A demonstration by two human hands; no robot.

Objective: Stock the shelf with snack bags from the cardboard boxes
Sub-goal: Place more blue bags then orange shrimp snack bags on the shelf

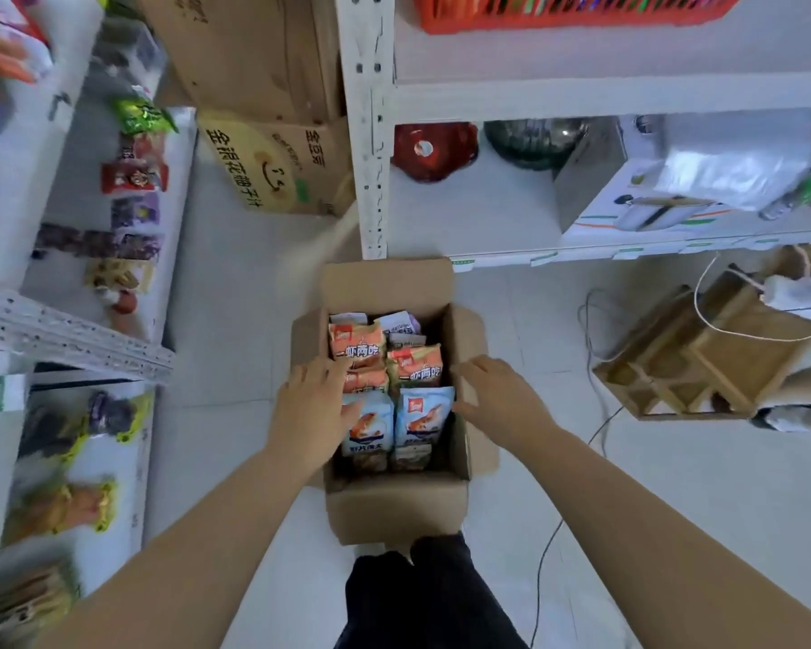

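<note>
An open cardboard box [396, 505] stands on the floor in front of me. Inside it are orange snack bags [415, 365] at the far end and light blue snack bags [422, 414] nearer me. My left hand [312, 407] lies over the box's left wall, its fingers reaching onto the bags there. My right hand [499, 398] is at the right wall, fingers fairly straight and touching the edge of a blue bag. Neither hand grips a bag. The snack shelf [66, 339] runs down the left side, with several bags lying on its levels.
A white metal rack [371, 147] rises behind the box, holding bowls, a boxed appliance and an orange basket. Closed cardboard boxes [272, 161] stand at the back. A wooden organiser [703, 358] and a cable lie on the floor to the right. My dark trouser leg is below the box.
</note>
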